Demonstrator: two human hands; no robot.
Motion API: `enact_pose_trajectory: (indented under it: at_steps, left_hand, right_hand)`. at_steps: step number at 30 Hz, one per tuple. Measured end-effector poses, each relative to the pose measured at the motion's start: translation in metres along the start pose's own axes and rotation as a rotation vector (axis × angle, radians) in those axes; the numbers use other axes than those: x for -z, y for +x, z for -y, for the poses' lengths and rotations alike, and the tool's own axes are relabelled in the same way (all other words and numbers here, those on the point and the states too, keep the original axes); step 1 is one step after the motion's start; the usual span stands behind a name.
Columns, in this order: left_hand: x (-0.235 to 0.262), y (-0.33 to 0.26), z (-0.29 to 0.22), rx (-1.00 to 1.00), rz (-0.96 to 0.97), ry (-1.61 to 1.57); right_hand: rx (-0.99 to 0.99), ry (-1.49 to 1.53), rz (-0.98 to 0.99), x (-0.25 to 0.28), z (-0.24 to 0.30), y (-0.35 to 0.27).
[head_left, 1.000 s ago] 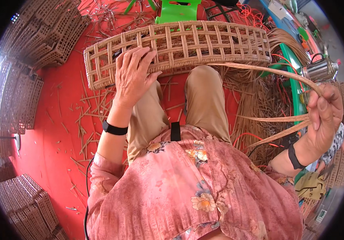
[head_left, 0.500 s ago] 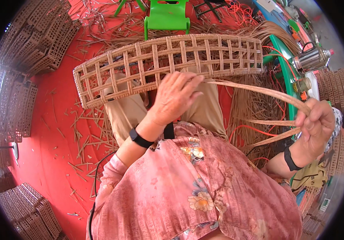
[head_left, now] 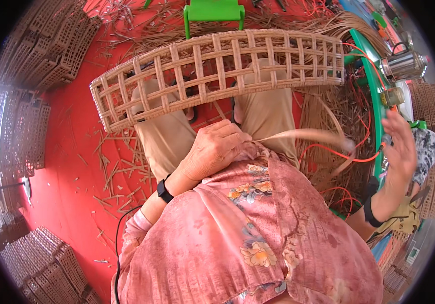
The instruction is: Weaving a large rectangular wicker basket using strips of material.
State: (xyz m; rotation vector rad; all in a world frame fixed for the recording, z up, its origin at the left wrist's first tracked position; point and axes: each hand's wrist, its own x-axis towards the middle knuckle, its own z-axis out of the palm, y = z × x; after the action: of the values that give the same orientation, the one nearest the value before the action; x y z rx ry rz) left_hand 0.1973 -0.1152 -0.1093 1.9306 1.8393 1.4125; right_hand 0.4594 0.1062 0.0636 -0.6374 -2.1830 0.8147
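A long woven rattan-like basket frame [head_left: 192, 96] with an open square lattice lies across my knees. Close to my lap, below its near edge, my left hand [head_left: 216, 152] is closed on the end of a flat tan weaving strip [head_left: 291, 135]. That strip runs off to the right, where its far part is smeared by motion. My right hand [head_left: 400, 157] is raised at the right with its fingers stretched out and nothing in them. It is apart from the strip, nearest to the green table edge.
A green plastic chair [head_left: 214, 12] stands beyond the basket. On the right are a green table [head_left: 374, 101], a metal pot [head_left: 405, 66] and a glass jar [head_left: 392, 96]. Loose strips [head_left: 319, 109] and orange cord lie about. Stacked woven baskets [head_left: 45, 263] line the left.
My left hand has come away from the basket toward my lap with the strip end. My right hand has let go of the strip and opened. The basket sits slightly farther off.
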Motion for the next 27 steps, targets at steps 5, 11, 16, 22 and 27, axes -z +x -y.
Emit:
enact_pose_trajectory:
  at_steps: [5, 11, 16, 22, 27]
  left_hand:
    - [0.003, 0.0, -0.006, 0.12, -0.23, -0.123]
    - [0.014, -0.012, -0.01, 0.169, -0.333, -0.044]
    - [0.022, -0.012, -0.009, 0.207, -0.448, -0.022]
    - [0.027, -0.02, -0.01, 0.24, -0.445, 0.003]
    - [0.035, -0.035, -0.016, 0.246, -0.172, -0.014]
  right_hand:
    - [0.135, 0.587, 1.02, -0.065, 0.028, 0.007]
    - [0.06, 0.217, 1.222, -0.161, 0.009, -0.004]
    - [0.011, 0.28, 1.38, -0.199, -0.001, -0.015]
    - [-0.411, 1.054, 0.89, -0.215, 0.007, -0.028]
    - [-0.165, 1.142, 0.494, -0.173, 0.002, 0.004]
